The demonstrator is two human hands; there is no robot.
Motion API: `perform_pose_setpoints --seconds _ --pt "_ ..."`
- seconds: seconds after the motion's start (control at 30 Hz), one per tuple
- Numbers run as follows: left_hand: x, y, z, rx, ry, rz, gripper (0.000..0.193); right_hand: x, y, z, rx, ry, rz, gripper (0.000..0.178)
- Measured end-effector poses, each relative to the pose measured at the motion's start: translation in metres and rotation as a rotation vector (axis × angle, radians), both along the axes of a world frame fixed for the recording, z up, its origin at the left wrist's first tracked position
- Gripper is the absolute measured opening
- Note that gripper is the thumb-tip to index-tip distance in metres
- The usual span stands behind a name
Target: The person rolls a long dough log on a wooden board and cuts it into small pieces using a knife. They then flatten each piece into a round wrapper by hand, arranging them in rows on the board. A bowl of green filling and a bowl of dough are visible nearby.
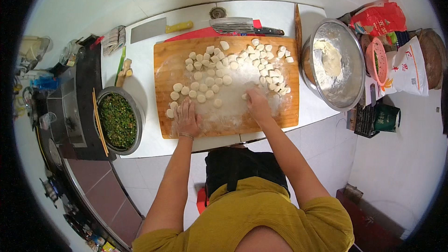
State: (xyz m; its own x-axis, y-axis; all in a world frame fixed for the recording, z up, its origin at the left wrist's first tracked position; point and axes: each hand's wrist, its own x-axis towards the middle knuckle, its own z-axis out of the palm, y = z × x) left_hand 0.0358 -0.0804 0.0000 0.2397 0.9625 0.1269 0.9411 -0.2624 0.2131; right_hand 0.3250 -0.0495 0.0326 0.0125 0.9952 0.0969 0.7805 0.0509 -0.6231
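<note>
My left hand (187, 120) lies palm down near the left front of a floured wooden board (224, 128), fingers stretched out. Whether dough lies under its palm is hidden. Beside its fingertips are flattened round dough pieces (201, 98), several of them spread over the board's left half. My right hand (258, 104) is right of the middle, its fingers closed at a small dough piece (244, 96) that shows by the fingertips. Uncut-looking rounder dough lumps (264, 63) cluster at the board's upper right, some touching one another. White flour dusts the wood between my hands.
At left stands a metal bowl of chopped green filling (117, 120), with chopsticks (99, 122) across its rim. A yellow-handled cleaver (158, 29) and a black-handled knife (245, 26) lie behind the board. At right are a large floury bowl (357, 81) holding dough (330, 59) and several bags (410, 67).
</note>
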Motion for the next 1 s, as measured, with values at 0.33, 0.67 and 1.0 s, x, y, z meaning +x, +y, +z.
perform_pose_setpoints --seconds 0.33,0.67,1.0 --pt "0.0 0.001 -0.001 0.033 -0.021 -0.009 0.056 -0.013 -0.002 0.028 -0.231 -0.065 -0.087 0.032" --pt "-0.002 0.0 -0.005 0.032 -0.017 -0.004 0.061 -0.013 0.0 0.01 -0.159 -0.076 -0.077 0.04" --pt "0.0 -0.003 -0.004 -0.035 0.07 0.026 0.063 -0.046 0.025 -0.016 0.05 -0.423 -0.14 0.086"
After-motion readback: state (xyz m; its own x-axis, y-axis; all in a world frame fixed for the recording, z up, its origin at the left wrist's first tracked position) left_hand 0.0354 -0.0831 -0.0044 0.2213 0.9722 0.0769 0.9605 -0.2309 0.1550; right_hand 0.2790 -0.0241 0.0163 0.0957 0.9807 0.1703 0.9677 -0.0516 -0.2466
